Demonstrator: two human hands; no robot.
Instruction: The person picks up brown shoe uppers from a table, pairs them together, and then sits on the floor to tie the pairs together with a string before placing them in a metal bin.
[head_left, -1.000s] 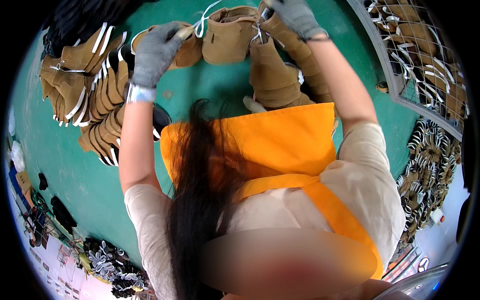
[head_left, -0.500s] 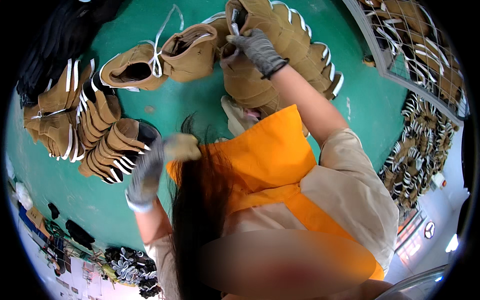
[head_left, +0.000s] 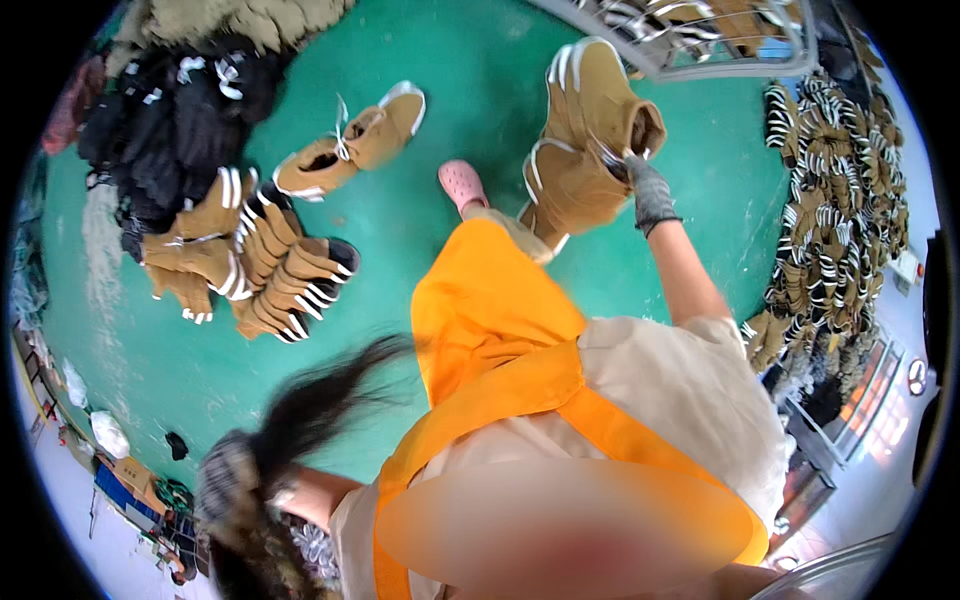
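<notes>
Green floor [head_left: 480,130]: right hand [head_left: 650,190] has lifted tan boots [head_left: 585,150].

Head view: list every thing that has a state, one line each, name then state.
right hand: gloved, gripping tan boots, raised off the floor
tan boots: bunch held together, hanging from the grip
left hand: gloved, blurred, low at the side, holding nothing I can see
boot pair: lying on green floor, untouched
boot pile: stacked on their sides
</notes>
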